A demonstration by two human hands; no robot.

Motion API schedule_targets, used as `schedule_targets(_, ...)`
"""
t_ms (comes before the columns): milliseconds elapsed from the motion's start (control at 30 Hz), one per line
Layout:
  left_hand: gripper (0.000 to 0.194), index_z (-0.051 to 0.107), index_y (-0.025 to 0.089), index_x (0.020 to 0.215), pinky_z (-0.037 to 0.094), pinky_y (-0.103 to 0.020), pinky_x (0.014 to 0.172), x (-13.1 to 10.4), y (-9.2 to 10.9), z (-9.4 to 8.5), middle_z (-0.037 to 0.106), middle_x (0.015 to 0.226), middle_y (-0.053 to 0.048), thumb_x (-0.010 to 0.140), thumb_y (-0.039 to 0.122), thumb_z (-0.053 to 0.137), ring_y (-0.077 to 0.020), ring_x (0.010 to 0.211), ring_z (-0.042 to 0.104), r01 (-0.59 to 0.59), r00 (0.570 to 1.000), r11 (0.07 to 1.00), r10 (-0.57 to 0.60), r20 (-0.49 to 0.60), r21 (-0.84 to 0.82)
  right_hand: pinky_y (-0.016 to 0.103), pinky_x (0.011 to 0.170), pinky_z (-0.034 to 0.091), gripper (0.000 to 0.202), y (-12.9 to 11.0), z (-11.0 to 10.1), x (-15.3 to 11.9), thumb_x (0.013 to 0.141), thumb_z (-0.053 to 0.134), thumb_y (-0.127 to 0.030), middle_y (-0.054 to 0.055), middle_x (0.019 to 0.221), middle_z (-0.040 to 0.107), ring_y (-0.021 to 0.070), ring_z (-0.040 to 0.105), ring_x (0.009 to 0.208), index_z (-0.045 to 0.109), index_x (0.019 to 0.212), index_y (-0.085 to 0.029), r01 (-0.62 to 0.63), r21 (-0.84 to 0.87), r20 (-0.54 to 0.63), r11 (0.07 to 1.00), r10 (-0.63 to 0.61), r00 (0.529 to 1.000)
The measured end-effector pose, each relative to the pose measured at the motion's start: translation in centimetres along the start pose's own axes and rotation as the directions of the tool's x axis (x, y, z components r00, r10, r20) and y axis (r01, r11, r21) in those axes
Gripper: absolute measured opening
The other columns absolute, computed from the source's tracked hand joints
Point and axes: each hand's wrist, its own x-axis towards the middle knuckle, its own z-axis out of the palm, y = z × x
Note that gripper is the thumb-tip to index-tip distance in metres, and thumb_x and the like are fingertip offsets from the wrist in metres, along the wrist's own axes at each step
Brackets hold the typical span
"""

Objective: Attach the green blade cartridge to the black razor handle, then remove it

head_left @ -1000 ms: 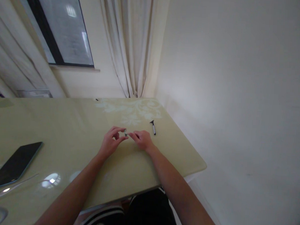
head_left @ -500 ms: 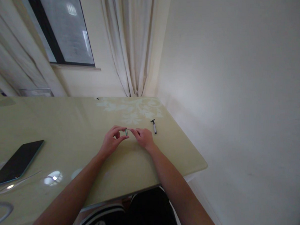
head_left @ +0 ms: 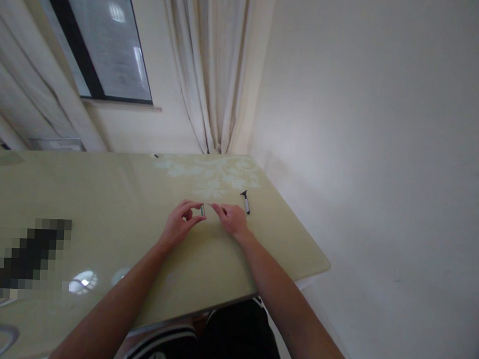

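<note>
My left hand (head_left: 179, 222) pinches a small narrow bar, which looks like a razor cartridge (head_left: 202, 210), upright between its thumb and index finger. The bar shows a greenish strip and a pale edge; its finer details are too small to make out. Just to the right is my right hand (head_left: 233, 219), its index finger stretched toward the cartridge with a slight gap between. The other fingers of that hand are curled and partly hidden, and I see nothing held in it. Beyond it lies a razor (head_left: 246, 203) with a light handle and dark head.
Both hands are over a glossy pale-green table (head_left: 203, 273). A blurred-out dark flat object (head_left: 29, 260) is at the left, with a white cable (head_left: 3, 328) near it. A tiny dark piece (head_left: 156, 156) lies at the far edge. The wall (head_left: 363, 153) borders the right side.
My right index fingertip has drawn slightly back to the right, away from the cartridge. The left hand keeps its pinch, and the razor stays put.
</note>
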Motion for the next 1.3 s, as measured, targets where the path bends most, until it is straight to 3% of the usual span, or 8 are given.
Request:
schedule_targets(167, 0.032, 0.076, 0.022, 0.108, 0.049, -0.024, 0.060, -0.11, 0.09, 0.10, 0.065, 0.094, -0.001, 0.083, 0.041, 0.080, -0.0091, 0.060, 0.050, -0.022, 1.000, 1.000, 0.022, -0.015, -0.010, 0.029, 0.059, 0.022, 0.069, -0.73, 0.05, -0.32, 0.106, 0.035, -0.067, 0.003, 0.066, 0.066, 0.0136, 0.054, 0.063, 0.071, 0.073, -0.018, 0.092, 0.011, 0.024, 0.996, -0.092, 0.995)
schedule_targets(367, 0.032, 0.076, 0.023, 0.109, 0.049, -0.025, 0.061, -0.13, 0.25, 0.04, 0.065, 0.093, -0.001, 0.083, 0.041, 0.080, -0.0094, 0.060, 0.049, -0.025, 0.999, 1.000, 0.025, -0.031, 0.006, 0.029, 0.058, 0.021, 0.070, -0.63, -0.12, -0.29, 0.107, 0.034, -0.067, 0.004, 0.065, 0.066, 0.0142, 0.054, 0.062, 0.070, 0.071, -0.018, 0.017, -0.028, -0.008, 0.999, -0.017, 1.000)
schedule_targets(533, 0.033, 0.077, 0.023, 0.108, 0.048, -0.025, 0.059, -0.05, 0.19, 0.11, 0.065, 0.090, -0.001, 0.082, 0.043, 0.080, -0.0095, 0.059, 0.050, -0.006, 1.000, 1.000, 0.006, -0.026, -0.006, 0.029, 0.059, 0.021, 0.070, -0.91, 0.03, -0.41, 0.106, 0.035, -0.069, 0.004, 0.067, 0.068, 0.0142, 0.055, 0.063, 0.071, 0.073, -0.019, 0.087, -0.024, 0.024, 0.996, -0.086, 0.996)
schedule_targets(733, 0.032, 0.077, 0.022, 0.107, 0.048, -0.025, 0.058, 0.15, 0.14, -0.12, 0.066, 0.092, -0.001, 0.082, 0.042, 0.080, -0.0091, 0.058, 0.049, -0.008, 0.999, 1.000, 0.008, -0.053, 0.003, 0.030, 0.058, 0.020, 0.073, -0.17, 0.07, -0.20, 0.105, 0.032, -0.071, 0.005, 0.068, 0.068, 0.0152, 0.055, 0.064, 0.071, 0.072, -0.019, -0.004, -0.042, 0.020, 0.999, 0.005, 1.000)
schedule_targets(933, 0.032, 0.077, 0.023, 0.108, 0.049, -0.025, 0.059, 0.06, 0.16, 0.04, 0.065, 0.090, -0.001, 0.083, 0.043, 0.080, -0.0098, 0.060, 0.052, -0.016, 1.000, 1.000, 0.016, -0.003, 0.001, 0.029, 0.059, 0.022, 0.072, -0.56, 0.32, -0.29, 0.107, 0.030, -0.069, 0.005, 0.069, 0.069, 0.0149, 0.057, 0.065, 0.073, 0.076, -0.019, 0.075, -0.018, 0.019, 0.997, -0.075, 0.997)
schedule_targets(1133, 0.032, 0.077, 0.023, 0.107, 0.048, -0.024, 0.057, 0.08, -0.19, 0.10, 0.065, 0.089, -0.001, 0.082, 0.043, 0.080, -0.0093, 0.059, 0.050, -0.005, 1.000, 1.000, 0.005, -0.001, -0.014, 0.030, 0.058, 0.020, 0.073, -0.25, -0.06, -0.20, 0.105, 0.032, -0.070, 0.006, 0.069, 0.070, 0.0162, 0.057, 0.065, 0.075, 0.076, -0.020, 0.000, -0.068, 0.024, 0.998, 0.001, 1.000)
schedule_targets(1300, 0.031, 0.077, 0.023, 0.108, 0.048, -0.024, 0.057, 0.07, -0.24, 0.07, 0.066, 0.091, -0.001, 0.083, 0.041, 0.080, -0.0097, 0.060, 0.051, -0.012, 1.000, 1.000, 0.013, 0.003, -0.017, 0.030, 0.058, 0.020, 0.072, -0.58, 0.11, -0.31, 0.106, 0.032, -0.069, 0.006, 0.070, 0.071, 0.0155, 0.057, 0.065, 0.074, 0.077, -0.020, 0.061, -0.058, 0.027, 0.996, -0.060, 0.998)
